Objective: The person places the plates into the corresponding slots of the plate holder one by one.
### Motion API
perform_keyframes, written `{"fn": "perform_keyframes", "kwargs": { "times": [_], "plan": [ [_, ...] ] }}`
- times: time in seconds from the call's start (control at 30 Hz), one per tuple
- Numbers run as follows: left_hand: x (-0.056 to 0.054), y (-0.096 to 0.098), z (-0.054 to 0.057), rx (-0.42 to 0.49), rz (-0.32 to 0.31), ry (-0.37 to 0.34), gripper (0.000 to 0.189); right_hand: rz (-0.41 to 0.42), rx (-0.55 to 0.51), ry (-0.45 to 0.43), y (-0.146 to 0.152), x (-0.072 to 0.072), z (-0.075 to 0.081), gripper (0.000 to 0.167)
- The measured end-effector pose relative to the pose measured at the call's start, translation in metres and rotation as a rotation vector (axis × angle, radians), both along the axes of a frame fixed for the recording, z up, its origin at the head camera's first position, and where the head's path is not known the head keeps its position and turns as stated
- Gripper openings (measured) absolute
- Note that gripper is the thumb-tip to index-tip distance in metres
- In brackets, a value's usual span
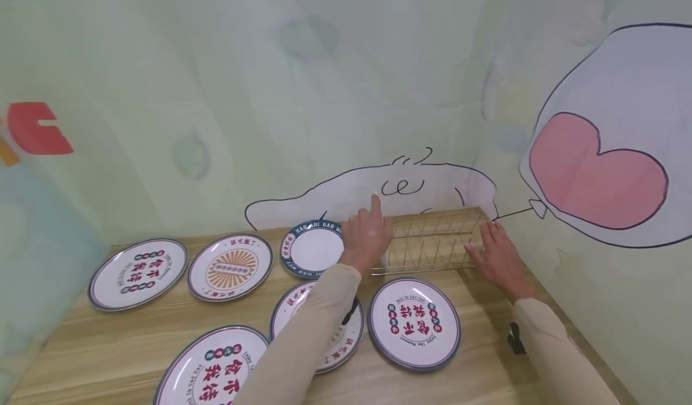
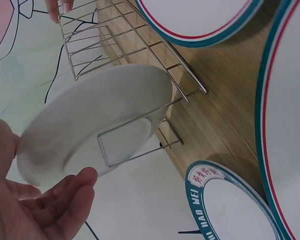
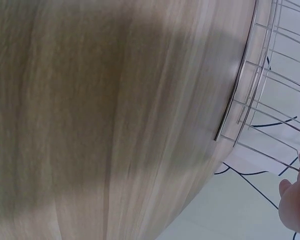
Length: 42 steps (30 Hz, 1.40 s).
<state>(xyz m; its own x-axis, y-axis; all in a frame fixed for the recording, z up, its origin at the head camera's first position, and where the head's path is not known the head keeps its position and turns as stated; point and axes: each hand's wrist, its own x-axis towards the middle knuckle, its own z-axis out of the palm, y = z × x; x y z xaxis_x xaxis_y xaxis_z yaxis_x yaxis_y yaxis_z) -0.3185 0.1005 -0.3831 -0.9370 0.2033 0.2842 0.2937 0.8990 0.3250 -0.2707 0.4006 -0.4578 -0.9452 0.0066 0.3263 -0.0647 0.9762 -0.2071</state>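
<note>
A wire dish rack (image 1: 432, 246) stands at the back of the wooden table. In the left wrist view, a plate (image 2: 105, 110) stands tilted in the rack's left end, its plain pale underside showing. My left hand (image 1: 369, 237) holds this plate at its rim, with the index finger stretched out and the others curled. The head view mostly hides the plate behind that hand. At the rack's other end my right hand (image 1: 497, 258) grips the end wire; its thumb and fingertips close on the corner in the right wrist view.
Several patterned plates lie on the table (image 1: 124, 345), among them a blue-rimmed plate (image 1: 313, 249) left of the rack and a red-lettered plate (image 1: 414, 324) in front of it. My left forearm passes over another plate (image 1: 346, 339). A printed cloth wall (image 1: 243, 92) rises behind.
</note>
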Motion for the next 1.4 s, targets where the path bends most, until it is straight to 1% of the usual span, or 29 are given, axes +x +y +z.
{"fn": "perform_keyframes", "kwargs": {
  "times": [0.17,0.3,0.43,0.53,0.7,0.83,0.9,0.97,1.03,1.13,1.27,1.4],
  "plan": [
    [0.005,-0.017,0.005,0.008,-0.001,-0.023,0.053,-0.004,-0.007,0.008,0.000,0.000,-0.003,0.074],
    [0.009,-0.036,0.010,0.024,0.020,-0.012,0.049,-0.003,-0.003,0.008,0.000,-0.001,-0.004,0.075],
    [0.015,-0.057,0.010,0.045,0.035,0.000,0.051,0.007,0.009,0.028,0.000,0.000,-0.005,0.074],
    [0.018,-0.074,0.011,0.065,0.063,-0.002,0.054,0.013,0.014,0.033,0.002,0.000,-0.006,0.073],
    [0.023,-0.110,0.020,0.111,0.118,-0.033,0.059,0.008,0.002,0.024,0.003,0.002,-0.005,0.074],
    [0.024,-0.146,0.028,0.111,0.180,-0.059,0.061,0.017,-0.005,0.026,0.002,0.002,-0.004,0.074],
    [0.024,-0.168,0.029,0.111,0.214,-0.066,0.062,0.022,-0.006,0.030,0.001,0.002,-0.003,0.073],
    [0.024,-0.190,0.028,0.121,0.236,-0.071,0.062,0.024,-0.003,0.033,0.002,0.002,-0.003,0.073],
    [0.023,-0.213,0.025,0.130,0.258,-0.069,0.063,0.025,0.000,0.035,0.003,0.002,-0.003,0.073],
    [0.022,-0.248,0.020,0.111,0.317,-0.091,0.064,0.029,-0.001,0.039,0.003,0.002,-0.003,0.074],
    [0.020,-0.290,0.011,0.047,0.394,-0.158,0.065,0.038,0.000,0.054,0.003,0.001,-0.003,0.073],
    [0.020,-0.334,0.000,0.009,0.444,-0.188,0.057,0.041,0.004,0.057,0.003,0.000,-0.005,0.072]
  ]
}}
